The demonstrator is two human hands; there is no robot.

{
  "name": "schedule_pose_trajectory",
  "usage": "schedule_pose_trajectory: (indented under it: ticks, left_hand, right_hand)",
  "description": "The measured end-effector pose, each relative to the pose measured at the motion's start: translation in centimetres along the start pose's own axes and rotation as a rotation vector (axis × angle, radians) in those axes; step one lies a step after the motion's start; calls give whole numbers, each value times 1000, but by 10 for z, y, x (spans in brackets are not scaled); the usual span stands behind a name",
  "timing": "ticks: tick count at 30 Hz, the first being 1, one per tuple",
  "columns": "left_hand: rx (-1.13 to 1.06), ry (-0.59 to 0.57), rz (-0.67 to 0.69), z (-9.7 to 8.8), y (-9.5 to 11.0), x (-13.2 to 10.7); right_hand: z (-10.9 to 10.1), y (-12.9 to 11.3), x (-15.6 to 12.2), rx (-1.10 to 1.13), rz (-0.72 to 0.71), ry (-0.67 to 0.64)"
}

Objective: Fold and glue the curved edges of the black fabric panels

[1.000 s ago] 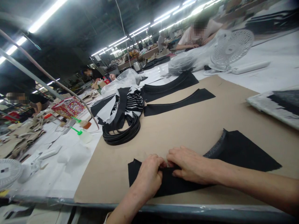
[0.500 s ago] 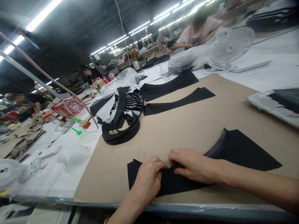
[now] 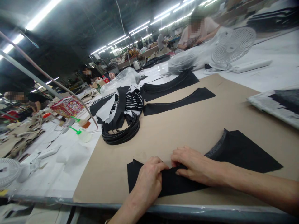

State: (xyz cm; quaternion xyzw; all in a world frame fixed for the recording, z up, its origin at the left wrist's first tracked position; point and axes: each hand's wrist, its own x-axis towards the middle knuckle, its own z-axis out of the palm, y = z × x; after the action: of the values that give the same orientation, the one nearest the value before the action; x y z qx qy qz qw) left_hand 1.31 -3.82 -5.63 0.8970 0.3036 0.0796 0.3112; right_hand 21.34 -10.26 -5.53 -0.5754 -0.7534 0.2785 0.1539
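In the head view, both hands work on a black fabric panel [image 3: 177,183], which lies on a brown sheet [image 3: 182,127] close to the near edge of the counter [image 3: 58,183]. The panel is long, with a curved upper side; a grey band shows along this curve to the right of the hands.

The left hand [image 3: 150,174] comes up from the near edge, its forearm slanting to the right. Its back is turned upward, the fingers are curled and the index finger points toward the other hand. Its grip is narrow, closed at the upper edge of the panel; the thumb is mostly hidden.

The right hand [image 3: 190,163] enters from the right side, with the forearm laid low across the panel and the wrist almost straight. Its fingers are bent over the upper edge, and the thumb is on the nearer side. This grip is also narrow, holding the edge of the cloth. The two hands are near each other, with only a small gap between the fingertips.

Farther from the near edge, a narrow curved black piece [image 3: 179,101] lies on the sheet. To the left of it, a coil of black strips [image 3: 121,138] rests at the left edge of the sheet.
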Motion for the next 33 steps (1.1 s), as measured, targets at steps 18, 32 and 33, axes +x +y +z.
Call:
schedule_pose_trajectory:
  ticks: [18, 32, 33]
  left_hand:
    - [303, 95, 198, 24, -5, -26]
    - [445, 180, 246, 34, 3, -33]
    - [474, 203, 257, 35, 3, -34]
  right_hand:
    - [16, 18, -18, -297, -451, 162]
    - [18, 14, -26, -500, -551, 184]
    - [19, 14, -27, -505, -553, 189]
